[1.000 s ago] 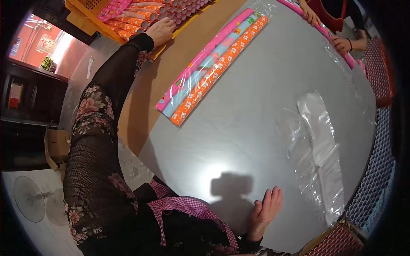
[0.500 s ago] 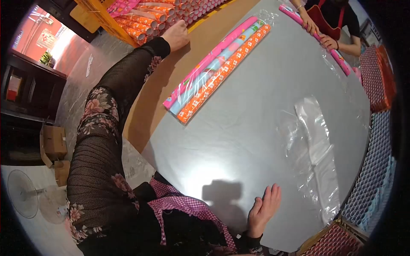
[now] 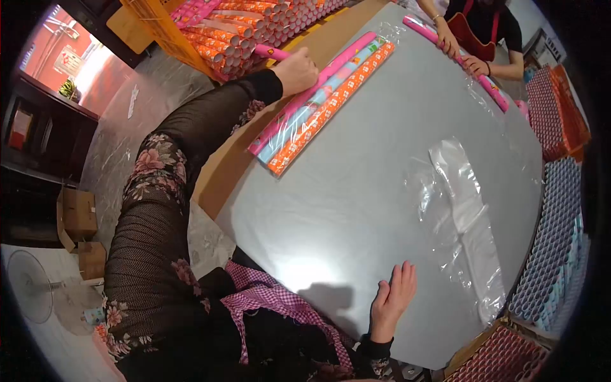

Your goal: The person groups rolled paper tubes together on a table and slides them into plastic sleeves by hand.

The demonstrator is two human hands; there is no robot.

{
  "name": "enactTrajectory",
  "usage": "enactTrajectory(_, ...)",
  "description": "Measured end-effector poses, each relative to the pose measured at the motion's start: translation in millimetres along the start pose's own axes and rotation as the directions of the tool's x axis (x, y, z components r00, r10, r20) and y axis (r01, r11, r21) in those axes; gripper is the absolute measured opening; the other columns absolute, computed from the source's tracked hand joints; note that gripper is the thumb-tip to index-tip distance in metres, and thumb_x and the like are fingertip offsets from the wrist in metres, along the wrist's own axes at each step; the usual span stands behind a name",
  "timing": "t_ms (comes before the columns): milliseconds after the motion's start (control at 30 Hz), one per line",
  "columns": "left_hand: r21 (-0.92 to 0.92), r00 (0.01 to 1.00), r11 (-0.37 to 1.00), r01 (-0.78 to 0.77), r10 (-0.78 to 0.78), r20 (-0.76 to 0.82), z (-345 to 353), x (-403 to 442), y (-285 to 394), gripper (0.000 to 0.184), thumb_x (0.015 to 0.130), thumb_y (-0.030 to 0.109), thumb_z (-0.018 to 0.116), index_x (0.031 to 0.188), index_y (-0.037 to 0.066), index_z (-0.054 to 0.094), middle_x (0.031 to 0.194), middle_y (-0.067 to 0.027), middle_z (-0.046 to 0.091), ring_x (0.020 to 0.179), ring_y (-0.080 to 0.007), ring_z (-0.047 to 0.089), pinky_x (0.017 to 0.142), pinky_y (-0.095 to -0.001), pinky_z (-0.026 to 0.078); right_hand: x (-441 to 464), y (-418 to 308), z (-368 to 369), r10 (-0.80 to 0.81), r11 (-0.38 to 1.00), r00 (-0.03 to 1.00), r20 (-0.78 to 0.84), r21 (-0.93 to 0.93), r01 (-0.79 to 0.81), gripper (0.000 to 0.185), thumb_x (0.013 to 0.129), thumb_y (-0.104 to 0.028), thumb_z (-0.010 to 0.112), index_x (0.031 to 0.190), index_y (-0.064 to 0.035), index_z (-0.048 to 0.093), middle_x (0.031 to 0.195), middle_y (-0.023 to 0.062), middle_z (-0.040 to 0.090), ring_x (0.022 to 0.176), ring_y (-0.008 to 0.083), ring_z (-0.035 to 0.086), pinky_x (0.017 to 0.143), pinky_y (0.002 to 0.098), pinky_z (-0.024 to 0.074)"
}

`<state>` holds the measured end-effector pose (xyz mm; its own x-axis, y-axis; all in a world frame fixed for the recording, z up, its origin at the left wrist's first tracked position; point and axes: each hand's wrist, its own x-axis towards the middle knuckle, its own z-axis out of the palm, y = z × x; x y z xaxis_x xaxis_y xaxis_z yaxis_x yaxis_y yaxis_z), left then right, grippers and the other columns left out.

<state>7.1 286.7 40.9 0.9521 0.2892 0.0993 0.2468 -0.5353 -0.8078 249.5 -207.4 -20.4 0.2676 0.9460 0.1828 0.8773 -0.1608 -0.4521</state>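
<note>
My left hand (image 3: 296,71) is closed around a pink roll of wrapping paper (image 3: 270,52) at the end of the stacked rolls; most of that roll is hidden by my hand and the stack. Close beside it on the grey table (image 3: 344,216) lies a clear-wrapped bundle of three rolls: a pink one (image 3: 340,62), a light blue one (image 3: 304,116) and an orange one (image 3: 337,99). My right hand (image 3: 393,300) rests at the table's near edge, fingers stretched out, holding nothing. Beyond it lie clear plastic sleeves (image 3: 468,216).
Orange and pink rolls (image 3: 235,44) fill a yellow rack (image 3: 164,35) at the back left. Across the table a co-worker's hands (image 3: 455,48) hold another pink roll (image 3: 487,89). More stacked rolls (image 3: 547,235) line the right side. A fan (image 3: 30,286) stands lower left.
My left hand has moved right from the stack's edge, drawing out a pink roll that now shows behind it. My right hand stays almost still. The view has shifted slightly.
</note>
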Motion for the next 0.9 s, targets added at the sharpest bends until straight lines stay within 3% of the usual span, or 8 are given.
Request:
enactTrajectory(233,-0.021,1.0,1.0,0.014,-0.014,0.007,-43.0,24.5,6.5,0.013,0.082,0.021,0.059,0.073,0.016,0.067,0.069,0.0009,0.064,0.068,-0.0158,0.061,0.069,-0.0339,0.035,-0.5,-1.1,2.1,-0.006,1.0,1.0,-0.03,-0.024,0.006,0.047,0.086,-0.005,0.062,0.131,0.0005,0.052,0.144,0.0233,0.045,0.134,0.0442,0.04,0.112,0.0545,0.029)
enactTrajectory(433,-0.024,0.984,1.0,-0.003,-0.001,-0.181,-88.5,47.0,23.6,0.013,0.081,0.018,0.058,0.072,0.009,0.06,0.066,-0.002,0.06,0.066,-0.0175,0.059,0.07,-0.0322,0.038,-0.4,-6.4,-5.7,-0.025,0.999,0.996,-0.085,0.024,0.028,0.04,0.089,-0.004,0.057,0.128,0.0029,0.054,0.141,0.0235,0.049,0.133,0.0413,0.043,0.112,0.0501,0.0324)
enactTrajectory(500,-0.01,0.987,1.0,-0.014,0.012,-0.158,-107.1,42.7,25.8,0.012,0.08,0.017,0.058,0.072,0.008,0.06,0.068,-0.0031,0.061,0.067,-0.0175,0.058,0.071,-0.0322,0.038,3.0,-8.6,-11.0,0.145,0.901,0.985,-0.098,0.424,-0.091,0.036,0.092,-0.002,0.052,0.128,0.004,0.056,0.139,0.0235,0.051,0.13,0.0383,0.048,0.109,0.0429,0.0387)
enactTrajectory(567,-0.009,0.991,1.0,-0.009,0.008,-0.137,-112.6,35.6,29.4,0.012,0.08,0.017,0.058,0.073,0.008,0.061,0.07,-0.0041,0.062,0.07,-0.0181,0.058,0.071,-0.0321,0.038,19.4,-23.7,-27.6,0.151,0.892,0.982,-0.112,0.445,-0.086,0.036,0.095,-0.003,0.047,0.129,0.0041,0.056,0.139,0.0208,0.053,0.126,0.0338,0.053,0.105,0.0371,0.0424)
enactTrajectory(633,0.025,0.982,1.0,0.0,0.005,-0.187,-114.9,25.1,32.6,0.013,0.079,0.018,0.058,0.072,0.01,0.063,0.067,-0.0032,0.062,0.067,-0.0185,0.059,0.07,-0.0331,0.037,44.9,-44.9,-40.5,0.287,0.561,0.955,0.079,0.794,-0.234,0.038,0.101,-0.009,0.043,0.134,0.0053,0.053,0.138,0.015,0.055,0.124,0.0265,0.056,0.106,0.0355,0.0417)
enactTrajectory(700,0.053,0.972,0.999,0.011,0.002,-0.235,-117.6,14.5,37.8,0.013,0.079,0.019,0.059,0.071,0.011,0.065,0.064,-0.0023,0.062,0.064,-0.0188,0.06,0.068,-0.0342,0.035,89.1,-54.0,-43.5,0.066,0.654,0.994,0.086,0.749,-0.108,0.04,0.104,-0.018,0.043,0.134,0.0055,0.052,0.137,0.0143,0.055,0.119,0.0253,0.059,0.103,0.0357,0.0445)
enactTrajectory(767,-0.014,0.952,0.998,0.06,-0.061,-0.299,-121.1,9.2,40.4,0.014,0.079,0.019,0.058,0.07,0.011,0.065,0.065,-0.0022,0.063,0.064,-0.019,0.06,0.07,-0.0343,0.035,136.9,-76.2,-31.8,-0.022,0.335,0.979,0.203,0.924,-0.184,0.047,0.105,-0.028,0.045,0.136,0.0059,0.049,0.133,0.016,0.057,0.116,0.0262,0.06,0.1,0.0374,0.0471)
enactTrajectory(900,-0.038,0.95,0.993,0.109,-0.116,-0.289,-126.4,4.3,43.8,0.016,0.08,0.019,0.058,0.07,0.011,0.067,0.066,-0.0018,0.064,0.066,-0.0191,0.06,0.072,-0.0355,0.036,247.5,-95.9,9.9,-0.138,0.062,0.86,0.49,0.871,-0.487,0.052,0.104,-0.037,0.045,0.133,0.0065,0.049,0.123,0.0173,0.063,0.112,0.0275,0.062,0.097,0.0402,0.05)
